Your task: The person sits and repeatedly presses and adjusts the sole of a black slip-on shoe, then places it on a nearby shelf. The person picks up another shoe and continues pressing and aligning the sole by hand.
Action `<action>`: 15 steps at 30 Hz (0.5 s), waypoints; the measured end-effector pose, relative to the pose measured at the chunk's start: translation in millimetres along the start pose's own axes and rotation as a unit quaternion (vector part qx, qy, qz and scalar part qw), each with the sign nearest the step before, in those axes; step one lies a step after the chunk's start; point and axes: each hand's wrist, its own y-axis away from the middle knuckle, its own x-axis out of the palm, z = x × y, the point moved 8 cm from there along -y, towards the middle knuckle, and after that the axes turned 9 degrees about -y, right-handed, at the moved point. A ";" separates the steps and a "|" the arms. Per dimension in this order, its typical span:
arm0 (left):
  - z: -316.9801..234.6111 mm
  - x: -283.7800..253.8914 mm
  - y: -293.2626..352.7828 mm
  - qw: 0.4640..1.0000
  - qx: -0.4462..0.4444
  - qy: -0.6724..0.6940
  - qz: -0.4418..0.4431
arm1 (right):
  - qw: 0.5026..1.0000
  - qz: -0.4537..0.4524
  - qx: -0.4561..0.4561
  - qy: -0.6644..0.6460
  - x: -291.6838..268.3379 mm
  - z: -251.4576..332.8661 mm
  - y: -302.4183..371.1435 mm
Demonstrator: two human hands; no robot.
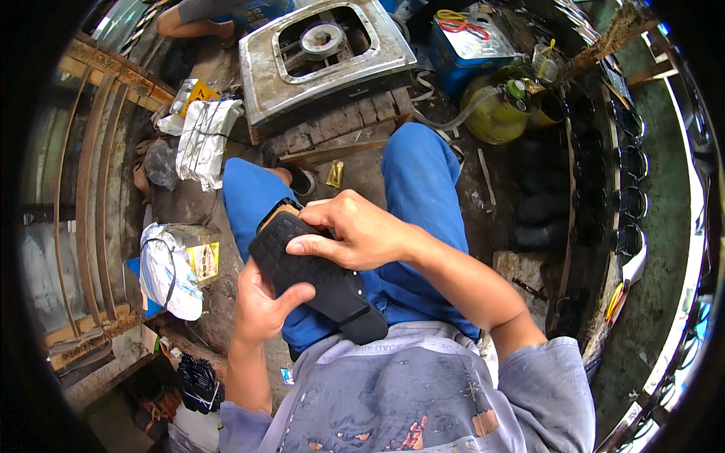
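Over my lap lies a black sandal (321, 291), turned with its textured sole upward and its heel block toward my belly. At the far end a strip of tan and a dark upper edge show past the sole; the rest of the upper is hidden underneath. My left hand (264, 302) grips its left side, thumb lying on the sole and fingers out of sight below. From the right, my right hand (351, 234) holds the toe part, its thumb pressed onto the sole and its fingers bent over the far edge.
Ahead stands a worn gas stove (325, 53) on a wooden base. A green gas cylinder (495, 109) and a blue box (468, 57) with red-handled scissors on top are at the far right. Wrapped white bundles (208, 143) lie left. Dark shoes line the right-hand rack (630, 192). Another person's arm (200, 26) shows far left.
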 end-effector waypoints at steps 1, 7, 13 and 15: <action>7.4 3.7 -1.6 0.998 -0.045 0.024 0.025 | 0.997 -0.055 -0.046 -0.001 -3.3 6.4 0.8; 18.4 1.8 3.7 0.995 -0.054 0.074 0.032 | 0.961 -0.233 -0.073 0.127 21.1 29.0 72.7; 27.8 5.8 1.9 0.996 -0.030 0.082 0.016 | 0.959 -0.265 0.016 0.095 34.0 -8.3 86.4; 25.5 4.8 0.1 0.998 -0.034 0.058 -0.015 | 0.955 -0.270 0.017 0.122 30.9 -8.2 84.9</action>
